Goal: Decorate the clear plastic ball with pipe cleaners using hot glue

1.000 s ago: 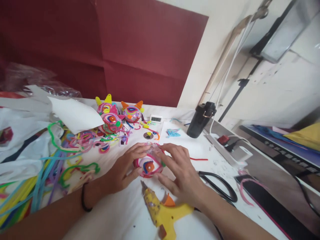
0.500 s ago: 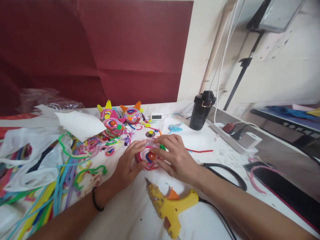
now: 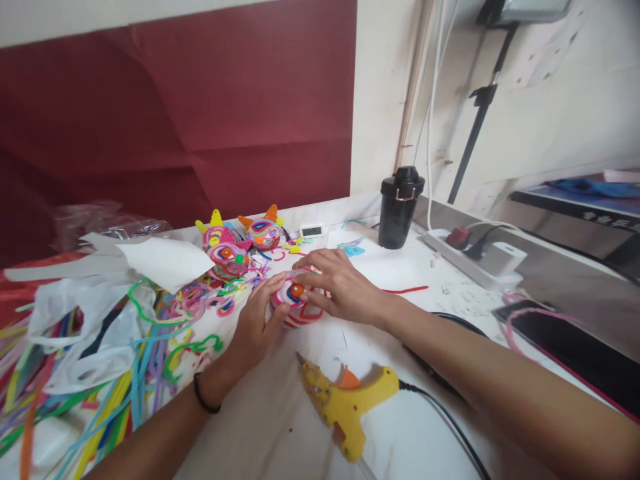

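A round ball (image 3: pixel 300 315) covered in coloured pipe cleaners, with an orange and blue eye on it, sits on the white table between my hands. My left hand (image 3: pixel 257 319) wraps its fingers and thumb around the ball's left side. The fingers of my right hand (image 3: pixel 337 283) curve over its top and right side. Nearer to me lies a yellow glue gun (image 3: pixel 345 407) with an orange trigger, its nozzle pointing toward the ball. Behind the ball stand finished-looking balls with ears, one with orange ears (image 3: pixel 265 233) and one with a green nose (image 3: pixel 229 260).
Loose pipe cleaners (image 3: pixel 115 400), white plastic (image 3: pixel 85 333) and white paper (image 3: pixel 163 261) cover the left. A black bottle (image 3: pixel 397 212), a small digital clock (image 3: pixel 312 231), a power strip (image 3: pixel 470 267) and a dark phone-like slab (image 3: pixel 575 353) lie behind and right.
The ball has turned in my hands, so its eye sits higher and more red and white stripes show. Both hands still hold it. The camera view has shifted and tilted slightly.
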{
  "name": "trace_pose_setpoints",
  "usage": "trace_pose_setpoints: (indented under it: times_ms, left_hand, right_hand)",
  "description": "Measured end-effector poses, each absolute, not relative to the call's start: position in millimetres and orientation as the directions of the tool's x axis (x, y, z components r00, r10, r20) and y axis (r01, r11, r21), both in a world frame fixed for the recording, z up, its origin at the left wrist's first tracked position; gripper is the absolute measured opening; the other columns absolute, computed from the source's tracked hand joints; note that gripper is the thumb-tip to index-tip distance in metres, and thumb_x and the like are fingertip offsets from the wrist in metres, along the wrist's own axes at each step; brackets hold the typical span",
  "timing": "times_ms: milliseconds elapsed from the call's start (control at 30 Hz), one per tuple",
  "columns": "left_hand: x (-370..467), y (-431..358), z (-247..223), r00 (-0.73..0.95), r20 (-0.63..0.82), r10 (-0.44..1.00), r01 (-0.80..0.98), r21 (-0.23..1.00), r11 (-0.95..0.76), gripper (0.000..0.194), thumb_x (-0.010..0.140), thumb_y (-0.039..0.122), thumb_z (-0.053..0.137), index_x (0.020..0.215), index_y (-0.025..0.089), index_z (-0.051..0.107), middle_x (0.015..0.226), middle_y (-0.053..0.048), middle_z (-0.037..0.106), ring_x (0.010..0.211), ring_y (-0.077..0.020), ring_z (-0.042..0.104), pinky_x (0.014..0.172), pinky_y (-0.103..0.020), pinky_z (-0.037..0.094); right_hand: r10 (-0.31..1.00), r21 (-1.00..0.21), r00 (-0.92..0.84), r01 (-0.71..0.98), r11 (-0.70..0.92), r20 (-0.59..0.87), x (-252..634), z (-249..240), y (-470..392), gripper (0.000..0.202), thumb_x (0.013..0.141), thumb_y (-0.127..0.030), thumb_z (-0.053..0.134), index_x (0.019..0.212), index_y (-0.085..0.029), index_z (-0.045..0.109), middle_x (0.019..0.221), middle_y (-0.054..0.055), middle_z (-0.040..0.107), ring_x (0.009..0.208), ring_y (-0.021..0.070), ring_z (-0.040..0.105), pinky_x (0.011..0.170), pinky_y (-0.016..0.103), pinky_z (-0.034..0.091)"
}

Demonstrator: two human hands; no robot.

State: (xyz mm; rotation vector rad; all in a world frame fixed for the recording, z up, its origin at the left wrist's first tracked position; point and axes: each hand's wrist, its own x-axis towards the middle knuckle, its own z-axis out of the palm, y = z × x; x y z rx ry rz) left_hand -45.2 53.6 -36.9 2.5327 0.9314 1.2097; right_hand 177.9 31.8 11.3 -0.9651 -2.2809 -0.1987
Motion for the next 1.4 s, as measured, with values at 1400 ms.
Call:
trace_pose_setpoints:
  times_ms: [1400]
  left_hand:
    - [-39.6, 66.6, -39.8, 0.309, 0.590, 0.746, 0.432, 0.611, -0.663, 0.031, 0.092, 0.036, 0.050, 0.117, 0.019, 0.057, 0.126, -0.011, 0.065, 0.120, -0.0258, 0.060, 0.102, -0.041, 0.049]
  right_hand:
    - [0.513, 0.166, -0.770, 0.602, 0.781, 0.381, 198.3, -63.5, -72.5, 0.048, 0.104, -0.040, 0.029, 0.131, -0.011, 0.056, 0.113, 0.013, 0.071, 0.096, 0.0240, 0.064, 0.082, 0.036, 0.051]
